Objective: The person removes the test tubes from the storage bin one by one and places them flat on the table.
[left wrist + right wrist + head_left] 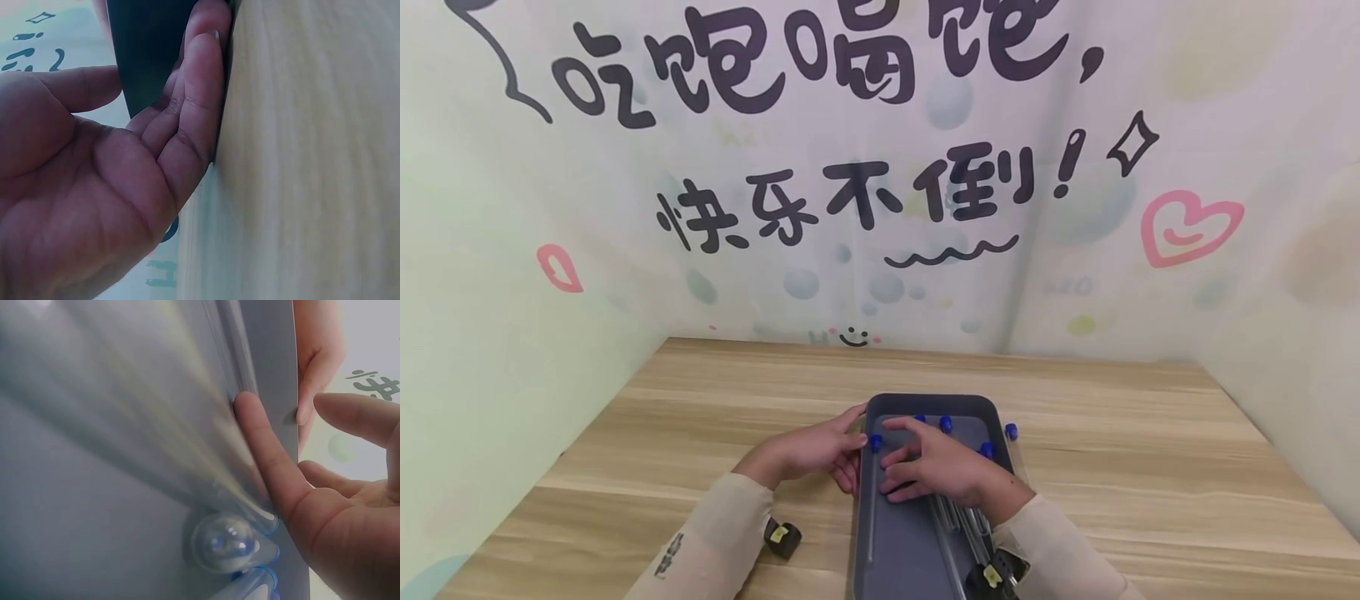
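A dark grey rectangular tray (902, 567) stands on the table. My left hand (820, 450) holds its left side, the thumb on the wall and the other fingers curled at the lower edge, as the left wrist view shows. Several clear test tubes with blue caps lie in the tray; one capped tube (874, 492) runs along the left wall. Over the tray is my right hand (936, 467), fingers spread. In the right wrist view one of its fingers (269, 450) reaches down among the clear tubes (156, 412), touching at least one. Part of the tubes is hidden under this hand.
Another blue-capped tube (1012, 432) is at the tray's right side; whether it lies on the table or leans on the rim I cannot tell. The wooden table (1150, 467) ends at a printed cloth backdrop (850, 292). Black wrist devices (784, 540) sit at both sleeves.
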Available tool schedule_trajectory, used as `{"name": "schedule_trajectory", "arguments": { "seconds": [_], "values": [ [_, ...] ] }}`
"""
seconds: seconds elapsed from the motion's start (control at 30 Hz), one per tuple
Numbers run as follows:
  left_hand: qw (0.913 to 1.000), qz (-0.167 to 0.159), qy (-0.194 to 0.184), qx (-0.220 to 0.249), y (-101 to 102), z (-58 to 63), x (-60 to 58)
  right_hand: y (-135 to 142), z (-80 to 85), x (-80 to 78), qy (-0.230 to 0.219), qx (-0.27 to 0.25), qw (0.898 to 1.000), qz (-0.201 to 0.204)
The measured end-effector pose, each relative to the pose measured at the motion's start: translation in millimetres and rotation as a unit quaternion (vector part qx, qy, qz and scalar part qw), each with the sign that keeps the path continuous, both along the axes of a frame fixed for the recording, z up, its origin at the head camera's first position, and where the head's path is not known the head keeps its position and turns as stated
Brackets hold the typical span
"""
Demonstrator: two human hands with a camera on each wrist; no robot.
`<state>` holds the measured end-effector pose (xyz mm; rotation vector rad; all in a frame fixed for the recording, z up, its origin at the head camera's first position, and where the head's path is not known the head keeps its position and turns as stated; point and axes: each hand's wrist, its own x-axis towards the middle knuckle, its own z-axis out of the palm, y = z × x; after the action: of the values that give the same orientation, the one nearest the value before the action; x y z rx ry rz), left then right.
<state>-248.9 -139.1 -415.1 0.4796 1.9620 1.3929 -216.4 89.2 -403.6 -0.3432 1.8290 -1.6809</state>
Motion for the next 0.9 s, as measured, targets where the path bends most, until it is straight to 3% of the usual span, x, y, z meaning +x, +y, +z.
{"name": "schedule_trajectory", "arguments": {
  "seconds": [0.9],
  "values": [
    [1.0, -0.004, 0.006, -0.004, 0.7, 0.2, -0.8, 1.6, 2.1, -0.6, -0.006, -0.001, 1.0, 0.027]
  ]
}}
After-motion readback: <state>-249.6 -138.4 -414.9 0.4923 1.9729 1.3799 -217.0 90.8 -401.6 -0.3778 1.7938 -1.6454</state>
